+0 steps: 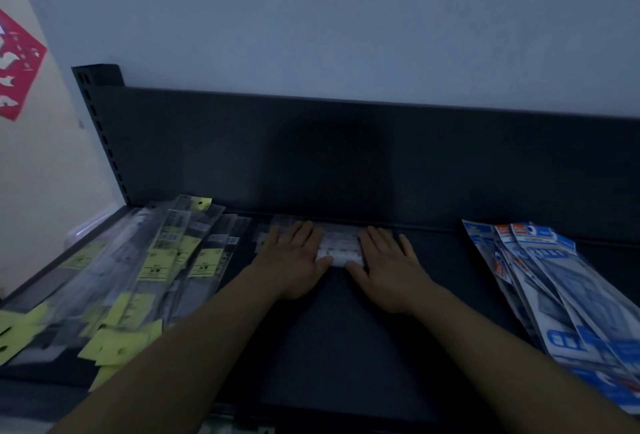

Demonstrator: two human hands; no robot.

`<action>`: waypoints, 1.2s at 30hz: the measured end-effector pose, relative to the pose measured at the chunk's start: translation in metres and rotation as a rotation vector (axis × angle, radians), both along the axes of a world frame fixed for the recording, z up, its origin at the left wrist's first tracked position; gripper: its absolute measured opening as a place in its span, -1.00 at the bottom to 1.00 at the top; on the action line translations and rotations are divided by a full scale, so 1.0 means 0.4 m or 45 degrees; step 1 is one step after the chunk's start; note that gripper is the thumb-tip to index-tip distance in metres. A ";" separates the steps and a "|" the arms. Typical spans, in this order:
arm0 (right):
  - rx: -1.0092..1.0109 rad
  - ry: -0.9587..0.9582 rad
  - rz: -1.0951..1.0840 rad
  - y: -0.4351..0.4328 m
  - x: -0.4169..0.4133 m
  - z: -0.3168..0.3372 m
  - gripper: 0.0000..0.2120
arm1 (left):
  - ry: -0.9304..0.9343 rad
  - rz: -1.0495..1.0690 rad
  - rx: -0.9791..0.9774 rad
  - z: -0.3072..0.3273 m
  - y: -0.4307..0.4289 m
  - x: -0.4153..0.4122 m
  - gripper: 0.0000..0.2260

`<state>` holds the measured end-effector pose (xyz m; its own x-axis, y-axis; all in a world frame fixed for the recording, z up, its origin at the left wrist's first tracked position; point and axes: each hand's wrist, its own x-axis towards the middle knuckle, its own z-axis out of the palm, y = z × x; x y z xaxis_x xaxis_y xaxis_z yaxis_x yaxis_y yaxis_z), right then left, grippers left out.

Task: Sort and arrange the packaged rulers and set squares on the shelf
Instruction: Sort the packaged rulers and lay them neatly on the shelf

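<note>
Head view is pretty dim, but you can make it out. Both hands are flat on a clear ruler pack (341,248) lying lengthways at the back of the shelf (346,329), close to the back panel (346,163).

The left hand (294,257) covers one end and the right hand (384,260) the other, so only the middle strip shows between them. The grip on both is spread, with fingers straight and pressing down, nothing pinched.

Looks to me like the squaring-up step, lining this pack against the back. The yellow-tagged packs (156,260) are a messy heap on the left, and the blue-and-white packs (554,278) are fanned out on the right.

Next move probably calls for lifting off and pulling one pack from a pile without dragging its neighbours along.
</note>
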<state>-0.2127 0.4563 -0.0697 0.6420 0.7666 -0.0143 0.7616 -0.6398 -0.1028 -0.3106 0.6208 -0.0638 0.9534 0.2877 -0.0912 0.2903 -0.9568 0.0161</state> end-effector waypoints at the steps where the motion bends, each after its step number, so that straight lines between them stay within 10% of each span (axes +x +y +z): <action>1: -0.014 0.023 -0.001 -0.007 -0.010 0.003 -0.33 | 0.000 -0.008 0.018 -0.001 -0.005 -0.009 -0.41; 36: -0.116 0.220 -0.062 -0.130 -0.108 0.013 -0.19 | -0.042 0.137 -0.044 -0.004 -0.044 -0.178 -0.32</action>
<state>-0.2557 0.4044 -0.0645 0.6601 0.7253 -0.1955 0.7058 -0.6880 -0.1692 -0.3818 0.6033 -0.0653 0.9198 0.3859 -0.0718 0.3901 -0.9188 0.0600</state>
